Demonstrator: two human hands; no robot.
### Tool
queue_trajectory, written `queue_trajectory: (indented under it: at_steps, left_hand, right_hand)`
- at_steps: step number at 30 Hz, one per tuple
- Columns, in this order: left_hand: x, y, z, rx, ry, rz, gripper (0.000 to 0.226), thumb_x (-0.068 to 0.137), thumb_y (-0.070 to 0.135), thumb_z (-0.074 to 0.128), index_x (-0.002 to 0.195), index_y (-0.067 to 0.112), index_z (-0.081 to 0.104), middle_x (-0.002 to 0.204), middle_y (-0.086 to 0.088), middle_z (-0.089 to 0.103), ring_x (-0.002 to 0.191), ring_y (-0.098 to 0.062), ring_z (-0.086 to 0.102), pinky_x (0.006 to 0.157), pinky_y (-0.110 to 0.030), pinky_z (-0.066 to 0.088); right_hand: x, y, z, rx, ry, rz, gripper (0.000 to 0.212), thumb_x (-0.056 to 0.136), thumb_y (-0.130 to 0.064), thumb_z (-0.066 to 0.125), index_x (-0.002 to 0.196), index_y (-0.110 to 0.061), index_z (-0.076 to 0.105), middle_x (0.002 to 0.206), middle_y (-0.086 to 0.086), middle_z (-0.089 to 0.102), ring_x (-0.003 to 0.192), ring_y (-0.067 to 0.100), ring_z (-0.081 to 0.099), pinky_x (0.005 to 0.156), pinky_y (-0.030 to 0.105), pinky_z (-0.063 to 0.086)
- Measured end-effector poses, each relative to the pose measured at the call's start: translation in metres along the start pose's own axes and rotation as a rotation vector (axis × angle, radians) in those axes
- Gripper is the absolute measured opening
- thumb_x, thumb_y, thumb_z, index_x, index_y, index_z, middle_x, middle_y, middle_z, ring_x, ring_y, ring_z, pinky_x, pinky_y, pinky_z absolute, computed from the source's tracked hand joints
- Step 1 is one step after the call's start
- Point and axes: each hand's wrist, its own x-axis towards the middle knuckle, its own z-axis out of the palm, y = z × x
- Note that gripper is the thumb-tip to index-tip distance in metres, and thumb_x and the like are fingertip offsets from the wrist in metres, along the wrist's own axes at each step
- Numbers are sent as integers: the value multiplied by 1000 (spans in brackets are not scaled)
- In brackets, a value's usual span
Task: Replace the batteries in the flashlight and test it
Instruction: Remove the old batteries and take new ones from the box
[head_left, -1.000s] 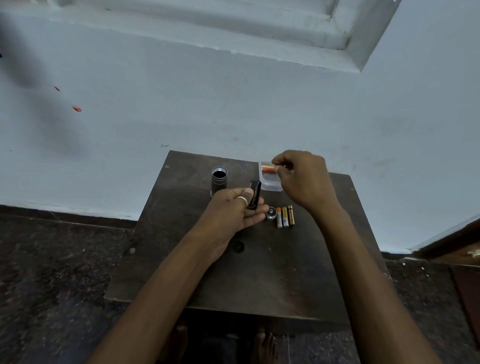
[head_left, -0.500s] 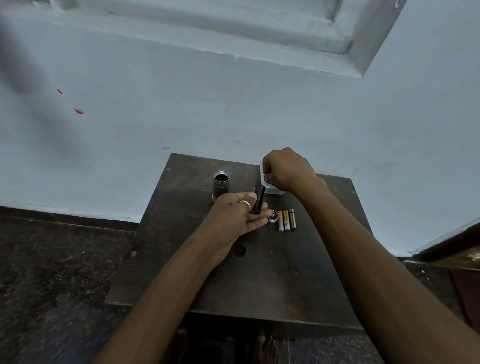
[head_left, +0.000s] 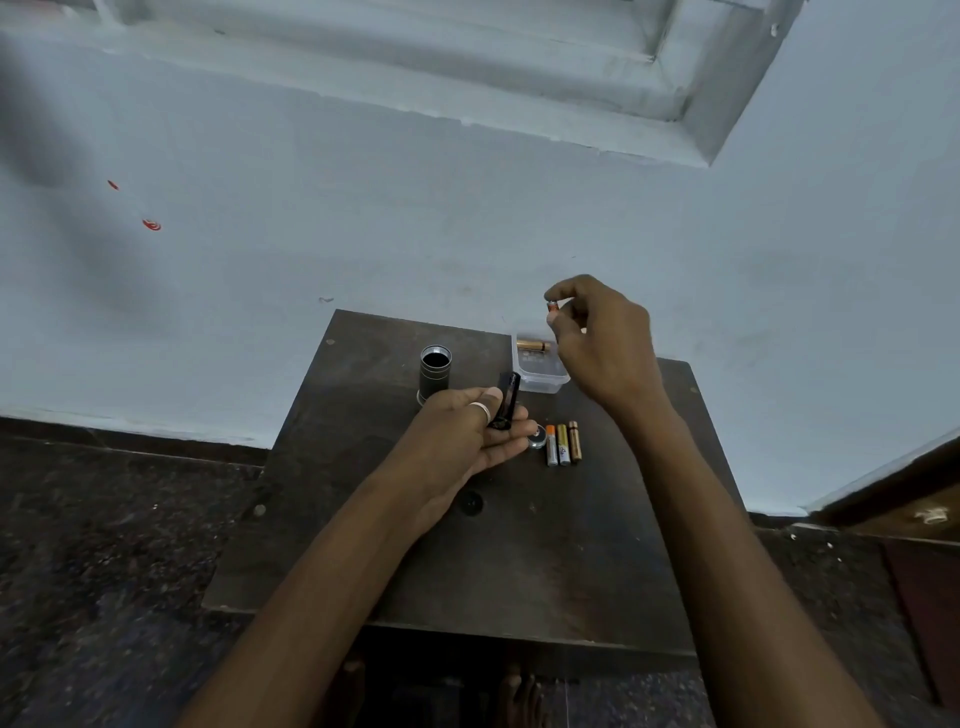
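Observation:
My left hand (head_left: 470, 434) lies palm up over the dark table (head_left: 519, 545) and holds a black battery holder (head_left: 505, 401) between thumb and fingers. My right hand (head_left: 602, 343) is raised above a small clear plastic box (head_left: 540, 371) and pinches a small battery (head_left: 552, 306) at its fingertips. One copper-coloured battery (head_left: 533, 344) lies in the box. The black flashlight body (head_left: 435, 371) stands upright with its open end up, left of the box. Three batteries (head_left: 563, 443) lie side by side on the table, beside a round cap (head_left: 538, 437).
The table stands against a pale blue wall (head_left: 467, 218). A small dark round mark (head_left: 471, 503) sits on the tabletop below my left hand. The floor around the table is dark speckled stone (head_left: 104, 545). Bare feet show under the table's front edge.
My right hand dipped into the clear box, then rose above it with a battery pinched in its fingertips. My left hand has kept still with the black holder.

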Motion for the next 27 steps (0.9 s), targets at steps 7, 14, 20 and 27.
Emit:
queue_trajectory:
  at_steps: [7,14,20,27]
  left_hand:
    - [3,-5,3,2,-17,34,26,106,11,40,115,-5,59,108,-21,64,91,-22,70,79,-31,62]
    - [9,-9,-1,43,-18,57,31,106,12,40,122,-5,60,116,-23,66,95,-23,69,90,-38,58]
    - [14,-11,-5,23,-21,84,30,105,15,42,115,0,65,105,-13,73,91,-17,73,86,-36,60]
    - [14,-9,-6,-21,-25,51,32,104,18,45,126,-2,58,106,-16,69,98,-21,71,83,-35,60]
  right_hand:
    - [-62,-15,3,287,117,62,8,90,-16,74,96,-21,70,82,-16,69,79,-7,64,65,4,45]
    - [-78,-10,15,205,122,-77,11,86,-11,77,95,-15,72,85,-13,69,76,0,65,66,8,44]
    - [-83,-7,12,215,7,-145,12,81,-9,81,90,-16,78,90,-9,73,79,3,66,63,6,46]
    - [-78,0,8,283,-171,-18,57,86,-21,80,138,-20,56,126,-12,62,114,-3,55,85,18,55]
